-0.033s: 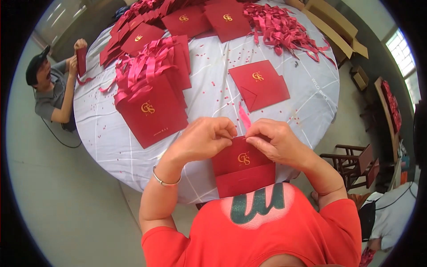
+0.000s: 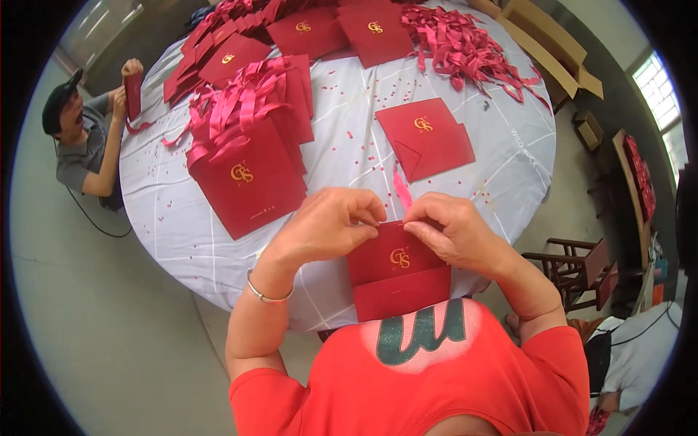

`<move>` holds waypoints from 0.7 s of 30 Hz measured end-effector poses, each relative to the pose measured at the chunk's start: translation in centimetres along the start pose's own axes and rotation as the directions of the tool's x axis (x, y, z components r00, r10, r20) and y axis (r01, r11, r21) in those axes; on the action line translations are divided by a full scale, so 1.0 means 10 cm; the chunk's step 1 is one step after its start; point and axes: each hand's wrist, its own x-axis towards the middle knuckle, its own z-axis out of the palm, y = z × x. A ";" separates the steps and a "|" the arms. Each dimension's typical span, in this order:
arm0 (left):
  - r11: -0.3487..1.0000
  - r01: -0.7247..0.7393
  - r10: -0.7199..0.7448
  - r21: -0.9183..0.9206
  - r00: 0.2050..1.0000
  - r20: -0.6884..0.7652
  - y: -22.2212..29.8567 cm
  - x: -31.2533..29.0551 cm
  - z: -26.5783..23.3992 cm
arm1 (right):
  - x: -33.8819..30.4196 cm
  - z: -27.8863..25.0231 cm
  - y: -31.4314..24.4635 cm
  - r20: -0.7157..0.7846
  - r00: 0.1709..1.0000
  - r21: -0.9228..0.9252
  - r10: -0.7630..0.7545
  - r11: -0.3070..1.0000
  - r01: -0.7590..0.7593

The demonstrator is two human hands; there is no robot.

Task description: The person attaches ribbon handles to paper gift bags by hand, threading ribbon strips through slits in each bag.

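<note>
A flat red paper bag (image 2: 400, 280) with a gold emblem lies at the table's near edge, against my shirt. Over its top edge, my left hand (image 2: 333, 224) is closed with thumb and fingertips pinched together; what lies between them is too small to make out. Close by on the right, my right hand (image 2: 456, 231) pinches a pink ribbon (image 2: 402, 190), whose loose end sticks up beyond the fingers. Past my hands lies another flat red bag (image 2: 425, 138). Left of them stands a stack of red bags (image 2: 251, 182) with pink ribbon handles heaped on top.
More red bags (image 2: 374, 33) fill the far side of the round table, beside a heap of loose pink ribbons (image 2: 465, 51). Small red dots are scattered over the white tablecloth (image 2: 342, 182). A person (image 2: 83, 138) sits at the left. Wooden chairs (image 2: 574, 265) stand at the right.
</note>
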 end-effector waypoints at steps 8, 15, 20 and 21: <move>0.961 0.216 -0.160 -0.174 0.944 0.289 -0.02 -0.04 -0.28 | 0.02 -0.03 -0.01 0.026 0.994 0.060 0.110 0.992 -0.111; 0.876 0.432 -0.293 -0.214 0.830 0.474 -0.20 0.10 -0.15 | 0.04 0.12 0.03 -0.133 0.991 0.083 0.014 0.997 -0.003; 0.783 0.530 -0.347 -0.325 0.807 0.478 -0.25 0.10 -0.17 | 0.03 0.18 -0.06 -0.059 0.998 0.069 -0.010 0.998 0.014; 0.767 0.539 -0.345 -0.348 0.804 0.485 -0.25 0.10 -0.17 | 0.02 0.21 -0.05 -0.056 0.998 0.067 -0.023 0.997 0.026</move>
